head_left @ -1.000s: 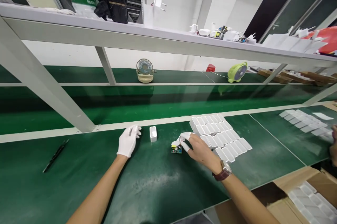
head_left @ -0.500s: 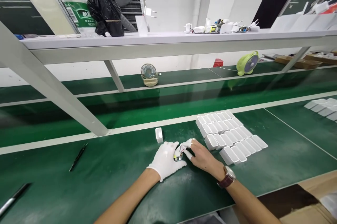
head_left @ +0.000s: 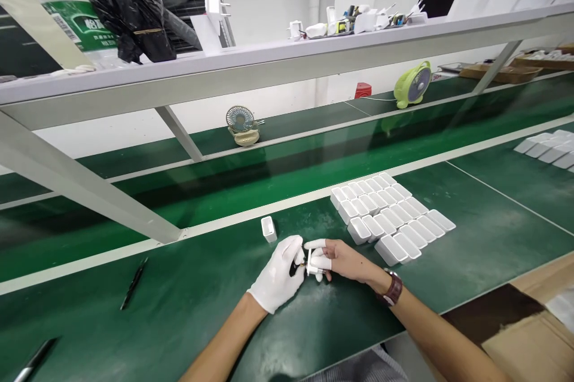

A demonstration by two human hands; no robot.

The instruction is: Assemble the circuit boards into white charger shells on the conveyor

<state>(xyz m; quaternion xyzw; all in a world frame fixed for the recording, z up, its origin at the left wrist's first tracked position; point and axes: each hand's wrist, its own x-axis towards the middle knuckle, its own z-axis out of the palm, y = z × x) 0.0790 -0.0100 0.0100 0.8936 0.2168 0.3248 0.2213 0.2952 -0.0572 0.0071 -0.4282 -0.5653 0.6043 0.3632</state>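
My left hand, in a white glove, is closed around a small circuit board assembly that its fingers mostly hide. My right hand, with white finger cots on several fingers, pinches a white plastic charger cover between thumb and fingers. The cover stands on edge facing the left fingertips, and a small bit of the assembly shows between the two hands. Just beyond them, a single white charger housing with an open top sits on the green bench. Rows of white charger housings lie to the right of my hands.
A dark pen-like tool and a black-and-silver one lie at left. A slanted metal post carries a shelf holding plugs and electronic parts. Behind stand a small fan and a green fan. A cardboard box is at lower right.
The view has tilted and shifted. My right hand has turned and now shows a white charger cover in its fingers. The circuit board assembly with its wires is now mostly covered by my left hand.
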